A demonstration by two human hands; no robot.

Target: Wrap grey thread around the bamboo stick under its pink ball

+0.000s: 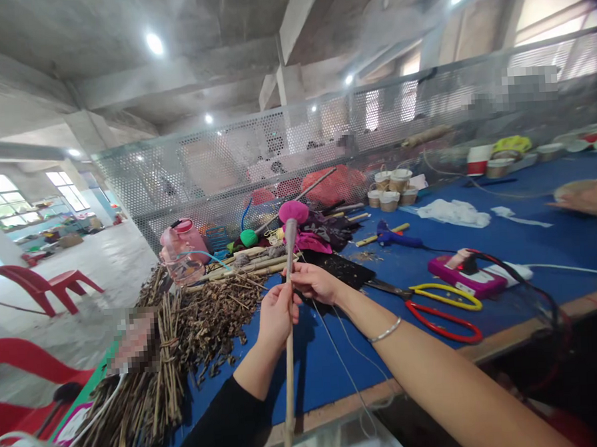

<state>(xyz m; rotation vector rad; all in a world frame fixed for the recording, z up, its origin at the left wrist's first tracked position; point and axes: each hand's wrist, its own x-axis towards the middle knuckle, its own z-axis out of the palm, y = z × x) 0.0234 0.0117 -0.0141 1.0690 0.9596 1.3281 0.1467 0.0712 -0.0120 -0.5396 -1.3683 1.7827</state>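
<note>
Upright in front of me is a thin wooden stick (289,371), its upper part covered in a smooth grey wrap. My left hand (274,313) is closed around it below the grey part. Just above, my right hand (315,282) pinches at the same stick, fingertips partly hidden. A pale thread (342,351) hangs from near my fingers down over the table edge. Behind the stick's tip shows a pink yarn ball (294,212). Scissors (443,309) with yellow and red handles lie right of my hands.
Dried plant stalks (170,363) heap at the left of the blue table (405,264). A blue glue gun (396,237), a purple power strip (466,276), paper cups (390,199) and white tissue (453,212) lie rightward. Another person's hand (585,198) is at the far right. A perforated metal screen (200,168) stands behind.
</note>
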